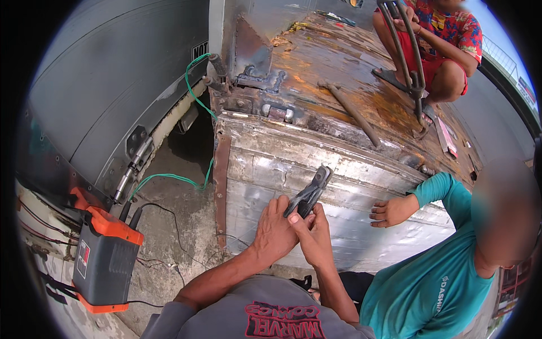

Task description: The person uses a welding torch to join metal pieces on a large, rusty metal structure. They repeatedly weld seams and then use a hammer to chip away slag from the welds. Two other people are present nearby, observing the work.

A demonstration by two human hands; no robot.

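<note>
A clamp-like tool with black handles and a worn grey metal head [317, 183] is held up in front of me, its head tilted away and to the right. My left hand [275, 227] is closed around the left side of its handles. From the right, my right hand [314, 236] grips the lower handle, thumb pressed on top. My fingers hide the handle ends, so the tool's exact kind is unclear. Just beyond the tool stands the dented, silvery metal side [265, 169] of a raised platform.
An orange-and-black welding machine [107, 263] stands at left, with a green cable [169, 177] and black wires. A hammer [353, 116] lies on the wooden deck [316, 62]. A person in teal [429, 282] leans in at right; another crouches above, holding a long metal tool [416, 73].
</note>
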